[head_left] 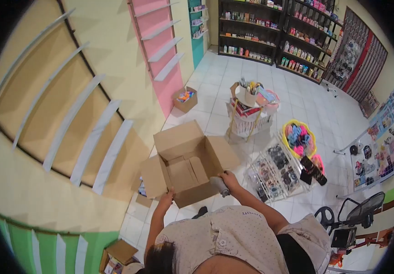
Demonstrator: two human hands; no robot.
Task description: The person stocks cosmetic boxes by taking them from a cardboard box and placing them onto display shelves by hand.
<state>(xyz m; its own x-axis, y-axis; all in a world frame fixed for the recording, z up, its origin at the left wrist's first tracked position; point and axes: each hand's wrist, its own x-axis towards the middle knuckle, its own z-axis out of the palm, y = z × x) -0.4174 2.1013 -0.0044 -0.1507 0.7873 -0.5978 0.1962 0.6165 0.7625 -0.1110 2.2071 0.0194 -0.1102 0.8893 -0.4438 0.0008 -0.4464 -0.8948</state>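
— What can't you make out at my right hand (230, 177)?
— Your fingers curl round a grey roll (220, 186), too small to identify, at the cardboard box's (185, 150) near edge.
— And the box?
— Flaps open, held before you; only its cardboard bottom shows. Your left hand (167, 197) pinches the near flap, fingertips hidden.
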